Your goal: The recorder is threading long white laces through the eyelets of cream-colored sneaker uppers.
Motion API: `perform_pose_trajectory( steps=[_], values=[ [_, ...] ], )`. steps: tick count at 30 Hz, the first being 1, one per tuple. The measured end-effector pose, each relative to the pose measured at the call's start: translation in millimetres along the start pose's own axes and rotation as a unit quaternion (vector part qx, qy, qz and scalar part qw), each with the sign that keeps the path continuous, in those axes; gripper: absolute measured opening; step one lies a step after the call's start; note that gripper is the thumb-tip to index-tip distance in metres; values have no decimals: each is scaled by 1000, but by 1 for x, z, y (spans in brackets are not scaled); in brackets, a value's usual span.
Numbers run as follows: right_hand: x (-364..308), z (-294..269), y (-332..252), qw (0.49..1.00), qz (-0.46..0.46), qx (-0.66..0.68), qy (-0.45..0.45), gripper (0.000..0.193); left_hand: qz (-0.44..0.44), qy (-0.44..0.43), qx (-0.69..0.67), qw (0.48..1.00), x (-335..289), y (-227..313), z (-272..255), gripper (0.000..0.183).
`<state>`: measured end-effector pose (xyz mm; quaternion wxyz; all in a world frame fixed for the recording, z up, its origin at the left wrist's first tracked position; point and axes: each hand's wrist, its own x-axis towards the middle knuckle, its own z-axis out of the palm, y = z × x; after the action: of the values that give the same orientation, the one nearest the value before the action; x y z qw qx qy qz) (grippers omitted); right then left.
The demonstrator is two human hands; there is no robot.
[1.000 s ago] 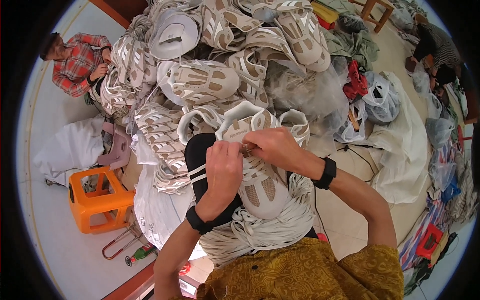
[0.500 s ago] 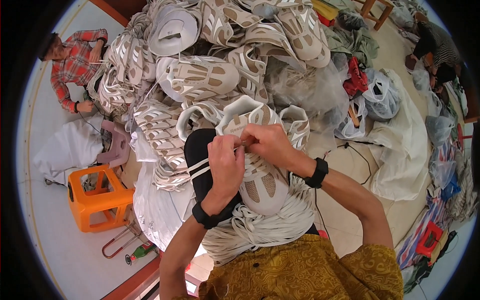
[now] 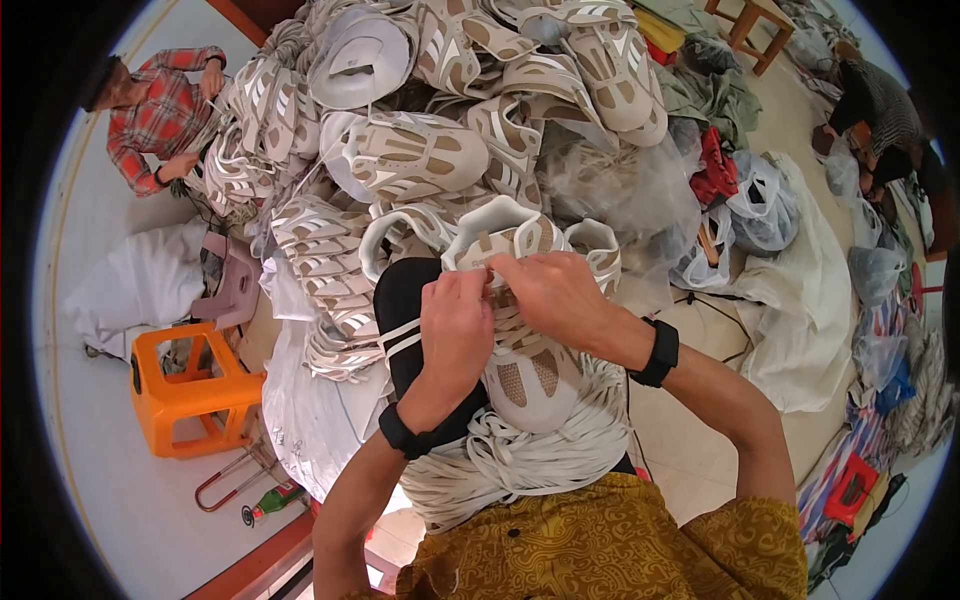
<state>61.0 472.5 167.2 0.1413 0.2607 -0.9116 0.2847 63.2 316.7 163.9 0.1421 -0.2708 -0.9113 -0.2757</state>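
Observation:
A beige and brown mesh shoe upper [image 3: 532, 388] lies over my lap with its toe toward me and its padded collar away from me. My left hand [image 3: 455, 332] is closed at the left side of its lacing area, fingertips pinched together. My right hand [image 3: 562, 303] is closed there too, thumb and forefinger meeting near the left fingertips at the base of the tongue. Whatever lies between the fingertips is hidden. Beneath the toe, a thick bundle of white shoelaces [image 3: 515, 460] is draped across my lap. Left of the upper is a black surface with two white stripes [image 3: 402, 335].
A high heap of similar shoe uppers [image 3: 420, 155] rises ahead, with a stacked row [image 3: 318, 260] to its left. An orange stool [image 3: 195, 390] stands at left. A person in a plaid shirt [image 3: 165, 115] works at far left. Plastic bags [image 3: 762, 200] and a white sheet [image 3: 795, 330] lie at right.
My right hand has turned slightly, its wrist shifting right and down; both hands stay at the lacing area. The person in plaid has raised their hands. The whole view has shifted a little.

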Motion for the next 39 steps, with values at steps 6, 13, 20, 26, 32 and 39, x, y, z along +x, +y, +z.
perform_pose_trajectory(
  steps=[6, 13, 20, 26, 32, 39],
  values=[
    [3, -7, -12, 995, 34, -76, -49, 36, -16, 5, -16, 1000, -2, 1, 1, 26],
    [9, 8, 6, 999, -43, -18, -22, 37, 20, 23, 4, 1000, 4, -3, 3, 27],
    [2, -1, 5, 998, -61, -30, 5, 39, 17, 36, 5, 999, 3, -5, 6, 25],
    [5, -9, -12, 990, -7, -132, -48, 47, 42, 36, -9, 998, 5, -6, 2, 25],
    [6, 1, 1, 997, -1, -51, -53, 54, 29, 10, -7, 1000, 3, -7, 3, 26],
    [7, -3, 9, 997, -79, -8, -14, 53, 25, 46, -2, 999, 3, -6, 4, 26]
  ],
)
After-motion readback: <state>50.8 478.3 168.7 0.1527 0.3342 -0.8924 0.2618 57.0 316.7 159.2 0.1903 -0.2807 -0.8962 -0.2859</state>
